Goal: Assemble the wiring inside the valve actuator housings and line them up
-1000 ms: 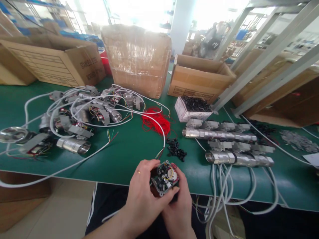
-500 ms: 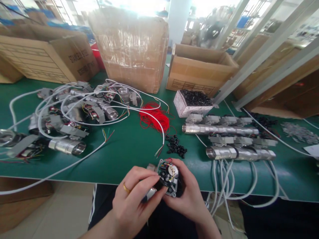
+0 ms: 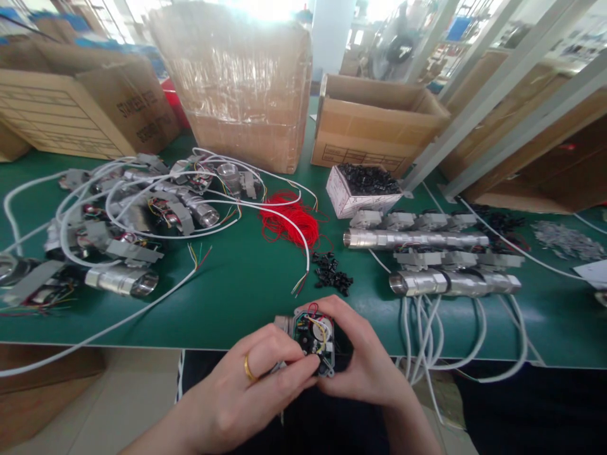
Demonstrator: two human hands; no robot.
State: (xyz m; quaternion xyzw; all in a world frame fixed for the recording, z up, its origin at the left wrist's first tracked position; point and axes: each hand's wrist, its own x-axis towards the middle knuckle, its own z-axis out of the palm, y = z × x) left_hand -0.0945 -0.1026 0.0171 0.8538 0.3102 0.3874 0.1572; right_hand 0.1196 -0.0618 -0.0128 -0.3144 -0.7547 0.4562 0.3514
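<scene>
Near the table's front edge, my right hand (image 3: 363,354) is wrapped round the right side of an open valve actuator (image 3: 324,330), thumb below and fingers along its top. Inside the grey housing show a round silver motor, a circuit board, and red and yellow wires. A metal valve body (image 3: 283,323) sticks out at its left, mostly covered. My left hand (image 3: 265,373), wearing a gold ring, reaches into the actuator's lower left with thumb and fingers pinched together. Whatever lies between those fingertips is hidden.
Wired valve units (image 3: 123,278) with white cables are heaped on the left. Beyond my hands lie small black parts (image 3: 332,273) and red wire (image 3: 289,221). Two rows of metal valves (image 3: 455,282) stand right, below a carton of black parts (image 3: 360,196). Cardboard boxes (image 3: 232,95) line the back.
My left hand's fingers have shifted right and deeper into the actuator, with thumb and fingertips closer together. The actuator has tilted slightly and moved a little left in view. The right hand keeps its hold.
</scene>
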